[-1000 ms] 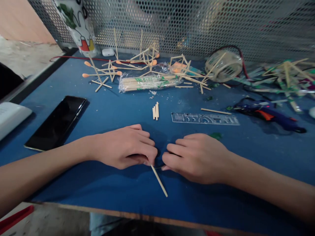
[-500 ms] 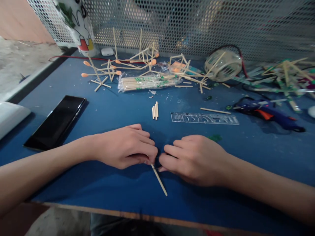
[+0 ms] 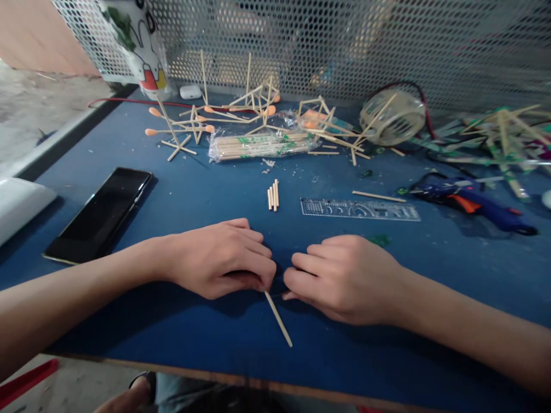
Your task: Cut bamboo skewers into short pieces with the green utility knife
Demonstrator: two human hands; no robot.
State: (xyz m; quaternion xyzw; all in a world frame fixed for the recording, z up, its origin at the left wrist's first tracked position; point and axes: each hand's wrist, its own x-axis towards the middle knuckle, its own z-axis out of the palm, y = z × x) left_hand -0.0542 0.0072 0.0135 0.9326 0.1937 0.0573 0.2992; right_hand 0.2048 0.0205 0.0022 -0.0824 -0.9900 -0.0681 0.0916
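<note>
Blue tabletop [image 3: 193, 195], backed by a perforated metal panel [image 3: 327, 34].

Item: thin wooden stick [image 3: 279, 319], at the near middle of the table, slanting toward the near edge; upper end pinched in the left hand [image 3: 224, 258], lower end free.

Item: right hand [image 3: 344, 278], near the left but not touching it; fingers curled in toward the thumb. One fine dark line runs between its thumb tip and the stick, too slight to identify; whether the fingers grip it cannot be told.

Beyond the hands: short cut sticks [image 3: 276, 195], side by side; clear stencil ruler [image 3: 360, 210], lying flat; single loose stick [image 3: 379, 197], just behind the ruler; blue glue gun [image 3: 495, 209] with orange trigger, on its side.

Left side: black smartphone [image 3: 99, 215], screen up; white object [image 3: 26, 203], cut by the frame.

Back row: rabbit-print cup [image 3: 150, 79]; small white case [image 3: 190, 92]; orange-tipped sticks [image 3: 150, 132]; plastic-wrapped stick packet [image 3: 262, 143]; clear plastic container [image 3: 391, 117], on its side; stick pile [image 3: 503, 132], far right.
</note>
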